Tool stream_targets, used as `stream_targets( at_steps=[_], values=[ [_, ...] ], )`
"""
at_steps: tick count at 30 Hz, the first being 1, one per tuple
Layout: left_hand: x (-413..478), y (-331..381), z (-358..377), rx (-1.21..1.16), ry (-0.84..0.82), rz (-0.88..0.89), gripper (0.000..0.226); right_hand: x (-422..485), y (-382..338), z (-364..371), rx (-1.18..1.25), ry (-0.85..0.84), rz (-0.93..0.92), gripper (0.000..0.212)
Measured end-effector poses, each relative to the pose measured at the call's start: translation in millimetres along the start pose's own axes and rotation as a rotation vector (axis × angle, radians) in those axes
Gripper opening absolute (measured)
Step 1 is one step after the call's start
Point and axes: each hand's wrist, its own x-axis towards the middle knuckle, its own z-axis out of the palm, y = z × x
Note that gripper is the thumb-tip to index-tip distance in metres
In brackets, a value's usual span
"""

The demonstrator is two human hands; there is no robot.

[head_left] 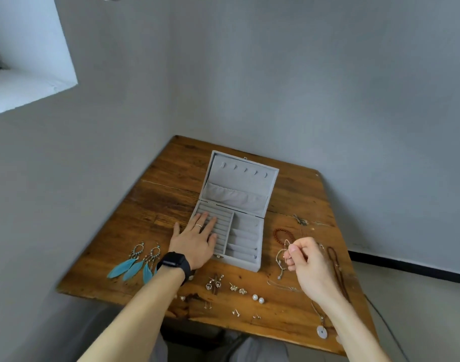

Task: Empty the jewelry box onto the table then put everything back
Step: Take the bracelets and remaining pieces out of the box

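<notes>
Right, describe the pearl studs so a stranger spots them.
Find the open grey velvet jewellery box on the wooden table. Nearer than its front right corner lie two round white pearl studs, side by side. Neighbouring earrings are silvery metal; only these are white balls.

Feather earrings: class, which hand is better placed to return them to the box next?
Left, probably. The left hand lies open on the jewelry box near the feather earrings; the right hand pinches a bracelet.

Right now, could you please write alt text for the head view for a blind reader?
A person's left hand rests flat in an open grey jewelry box on a wooden table, while the right hand pinches a pale cord bracelet beside it. Feather earrings and studs lie around the box.
</notes>
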Motion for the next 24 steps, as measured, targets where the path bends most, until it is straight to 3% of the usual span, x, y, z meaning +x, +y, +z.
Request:
stream_targets(
  at_steps=[11,18,24],
  values=[
    [0,3,0,0.004,-0.039,0.018,0.055,-78,35,-13,-0.03,-0.212,0.168,0.015],
    [-1,4,-2,0.001,-0.055,0.022,0.055,-85,68,-16,-0.376,-0.07,0.192,0.008],
    [-3,6,-5,-0.007,-0.064,0.031,0.054,-85,72,-10,-0.476,-0.027,0.098,0.01]
  ],
)
